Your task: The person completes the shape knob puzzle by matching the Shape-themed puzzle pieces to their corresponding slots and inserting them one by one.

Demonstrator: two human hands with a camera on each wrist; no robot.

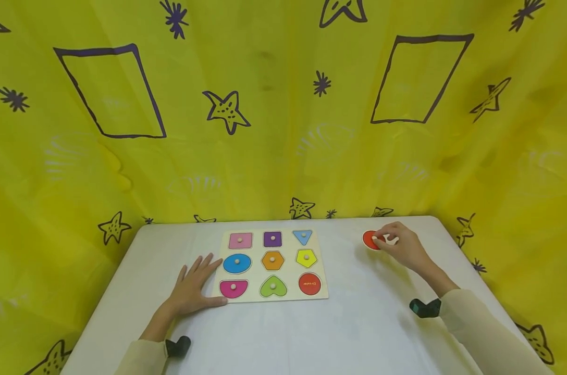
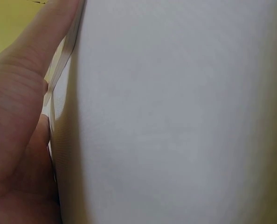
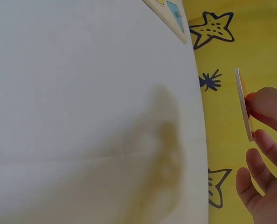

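A wooden shape puzzle board (image 1: 255,298) lies on the white table, with knobbed pieces in several slots. At its near right corner, the circular slot (image 1: 309,284) shows a red printed bottom with no knobbed piece in it. My left hand (image 1: 192,291) is spread flat at the board's left edge, thumb on the near left corner; in the left wrist view the thumb (image 2: 17,98) lies along that edge. To the right of the board, my right hand (image 1: 403,247) pinches the red circle puzzle piece (image 1: 370,240) by its knob. The right wrist view shows this disc (image 3: 243,105) edge-on, raised above the table.
The white table (image 1: 283,338) reaches back to a yellow curtain (image 1: 274,156) printed with dark stars and frames. Seated pieces include a green heart (image 1: 273,287), a blue oval (image 1: 237,263) and a yellow pentagon (image 1: 306,258). Dark wrist devices sit at both cuffs.
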